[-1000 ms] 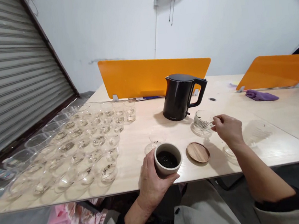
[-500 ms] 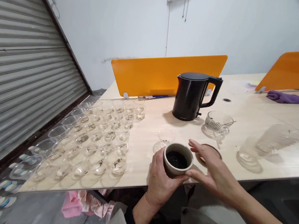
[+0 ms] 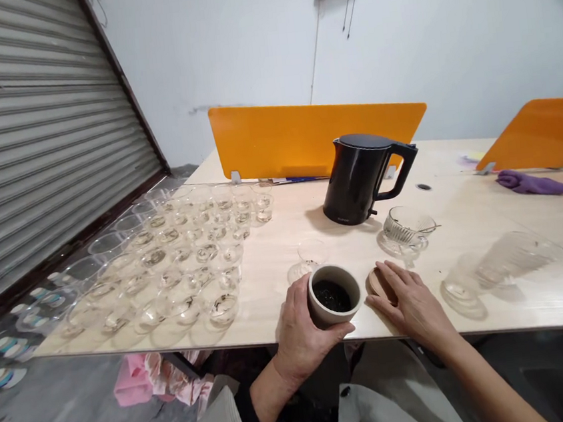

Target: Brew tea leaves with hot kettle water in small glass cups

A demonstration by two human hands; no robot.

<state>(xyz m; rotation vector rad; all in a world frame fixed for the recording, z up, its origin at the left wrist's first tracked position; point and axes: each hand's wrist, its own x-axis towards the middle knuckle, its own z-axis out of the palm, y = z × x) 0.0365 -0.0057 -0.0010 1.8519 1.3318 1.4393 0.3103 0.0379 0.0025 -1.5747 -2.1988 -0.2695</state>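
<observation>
My left hand [image 3: 299,333] is wrapped around a beige ceramic cup [image 3: 334,294] with dark tea leaves inside, held at the table's near edge. My right hand [image 3: 411,298] lies flat on a round wooden lid [image 3: 375,283] just right of the cup, covering most of it. A small empty glass [image 3: 310,255] stands right behind the cup. A ribbed glass cup with a strainer [image 3: 406,228] sits on a glass saucer further back on the right.
A black electric kettle [image 3: 358,177] stands mid-table. Several rows of small glass cups [image 3: 185,254] fill the table's left side. A ribbed glass pitcher [image 3: 508,261] lies on its side at right. Orange dividers [image 3: 304,138] and a purple cloth [image 3: 530,182] are behind.
My right hand left the ribbed glass cup, swung in to the ceramic cup, then settled flat on the wooden lid. My left hand kept its hold on the cup.
</observation>
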